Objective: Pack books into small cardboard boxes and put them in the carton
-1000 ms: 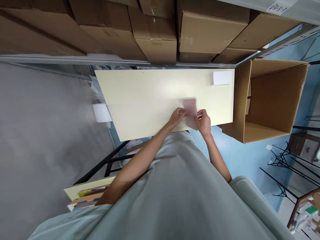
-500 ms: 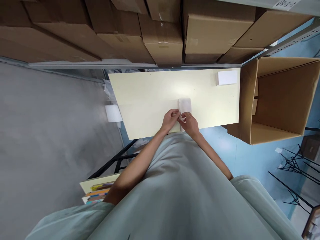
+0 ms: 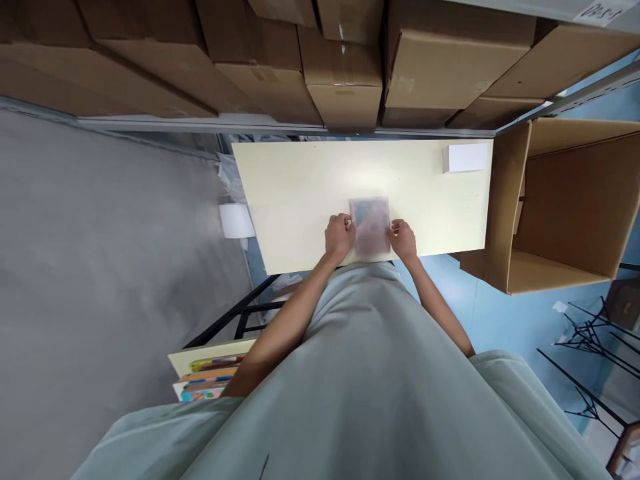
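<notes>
A flat, square, translucent pinkish sheet point(image 3: 371, 233), with a bluish patch showing at its upper left, lies spread at the near edge of the cream table. I cannot tell whether it has one layer or several. My left hand point(image 3: 340, 235), its fingers curled, pinches the sheet's left edge. At the opposite edge, my right hand point(image 3: 403, 239) has thumb and fingers closed on the right side. Both wrists come in from the near side, close to my pale green clothing.
On the cream tabletop point(image 3: 295, 200), a white stack of cards or paper point(image 3: 466, 158) sits at the far right. An open cardboard box point(image 3: 570, 207) stands right of the table. Cardboard boxes point(image 3: 345, 100) fill a shelf along the far side. Colourful items point(image 3: 213, 378) stand at lower left.
The sheet was a narrow whitish strip and is now spread wider, with pink and blue showing. My hands, close together before, have moved apart to its two sides.
</notes>
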The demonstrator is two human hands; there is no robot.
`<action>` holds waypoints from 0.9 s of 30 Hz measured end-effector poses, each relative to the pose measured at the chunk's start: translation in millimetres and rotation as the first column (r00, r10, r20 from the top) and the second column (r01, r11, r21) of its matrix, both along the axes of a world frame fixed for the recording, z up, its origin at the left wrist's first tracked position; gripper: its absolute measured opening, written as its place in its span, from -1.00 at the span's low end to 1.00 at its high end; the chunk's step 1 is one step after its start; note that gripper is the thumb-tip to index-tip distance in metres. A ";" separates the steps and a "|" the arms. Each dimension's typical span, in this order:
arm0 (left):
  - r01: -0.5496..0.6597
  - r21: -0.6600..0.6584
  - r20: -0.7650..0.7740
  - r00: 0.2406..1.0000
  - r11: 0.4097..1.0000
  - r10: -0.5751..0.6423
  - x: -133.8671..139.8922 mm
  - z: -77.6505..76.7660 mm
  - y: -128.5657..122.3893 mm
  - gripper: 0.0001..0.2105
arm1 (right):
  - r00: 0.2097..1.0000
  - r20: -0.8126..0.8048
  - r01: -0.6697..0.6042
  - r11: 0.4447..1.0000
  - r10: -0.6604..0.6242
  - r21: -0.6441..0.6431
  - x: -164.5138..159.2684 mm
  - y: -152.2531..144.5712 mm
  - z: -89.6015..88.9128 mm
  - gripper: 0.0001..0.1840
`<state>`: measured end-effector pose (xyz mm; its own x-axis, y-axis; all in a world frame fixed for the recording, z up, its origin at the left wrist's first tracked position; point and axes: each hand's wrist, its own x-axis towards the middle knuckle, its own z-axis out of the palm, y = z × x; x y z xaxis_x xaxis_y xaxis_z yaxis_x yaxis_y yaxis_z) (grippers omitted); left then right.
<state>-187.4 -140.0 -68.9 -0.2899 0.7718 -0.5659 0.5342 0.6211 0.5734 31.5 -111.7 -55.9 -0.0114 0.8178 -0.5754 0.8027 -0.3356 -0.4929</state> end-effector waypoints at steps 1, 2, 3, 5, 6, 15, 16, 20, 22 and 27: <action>0.011 -0.013 0.006 1.000 1.000 -0.011 -0.9 0.3 0.0 -0.84 | 1.000 0.008 -0.007 1.000 0.007 -0.015 -3.3 0.9 -1.2 -0.76; 0.021 -0.031 0.024 1.000 0.999 -0.020 -1.8 0.5 -0.1 -0.83 | 1.000 0.021 -0.013 0.999 0.014 -0.034 -6.6 2.0 -1.9 -0.77; 0.032 -0.049 0.044 0.999 0.998 -0.030 -2.6 0.6 -0.3 -0.82 | 0.999 0.039 -0.016 0.998 0.018 -0.053 -9.5 3.4 -2.1 -0.78; 0.049 -0.068 0.066 0.997 0.996 -0.044 -4.1 0.8 -1.2 -0.81 | 0.997 0.071 -0.008 0.997 0.014 -0.083 -14.1 6.7 -1.7 -0.81; 0.050 -0.072 0.061 0.997 0.996 -0.046 -4.6 1.0 -1.7 -0.80 | 0.997 0.075 -0.001 0.995 0.008 -0.095 -15.6 8.4 -1.2 -0.83; 0.072 -0.080 0.025 0.997 0.994 -0.070 -4.4 5.7 -1.5 -0.79 | 0.994 -0.094 0.040 0.990 -0.053 -0.137 -16.2 12.2 4.7 -0.90; 0.073 -0.080 0.037 0.997 0.994 -0.070 -3.5 6.6 -1.6 -0.79 | 0.990 -0.126 0.051 0.991 -0.066 -0.123 -14.5 11.4 6.0 -0.88; 0.087 -0.052 0.069 0.994 0.995 -0.084 7.0 11.8 -1.9 -0.80 | 0.970 -0.220 0.088 0.993 -0.103 -0.077 -0.3 9.0 15.5 -0.77; 0.097 -0.027 0.082 0.992 0.995 -0.095 17.1 15.6 -0.1 -0.80 | 0.967 -0.230 0.104 0.993 -0.114 -0.053 11.9 9.4 23.0 -0.73; 0.135 0.056 0.191 0.971 0.989 -0.143 52.2 26.7 12.7 -0.78 | 0.980 -0.145 0.141 0.990 -0.136 0.020 54.8 19.1 46.2 -0.59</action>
<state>-135.2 -127.3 -42.2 -0.0654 0.8212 -0.5669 0.4894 0.5215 0.6989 86.3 -92.6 -9.7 0.0230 0.8338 -0.5515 0.6703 -0.4221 -0.6103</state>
